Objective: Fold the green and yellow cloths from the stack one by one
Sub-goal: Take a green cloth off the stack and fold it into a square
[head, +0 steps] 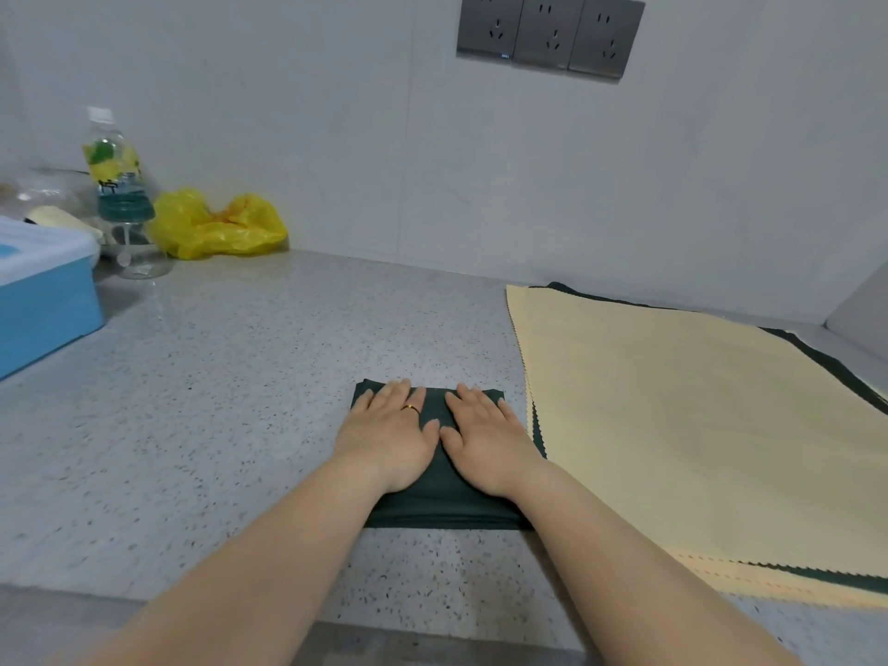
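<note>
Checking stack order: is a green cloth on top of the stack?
No, a yellow cloth tops the stack; green edges show only beneath it.

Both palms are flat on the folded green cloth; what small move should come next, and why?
Probably lift the right hand toward the yellow cloth topping the stack: the green cloth already lies folded flat under it and the left hand.

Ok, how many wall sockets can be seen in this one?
3, side by side in one row high on the wall: the left socket, the middle socket and the right socket. Nothing covers them; more may lie outside the frame.
</note>
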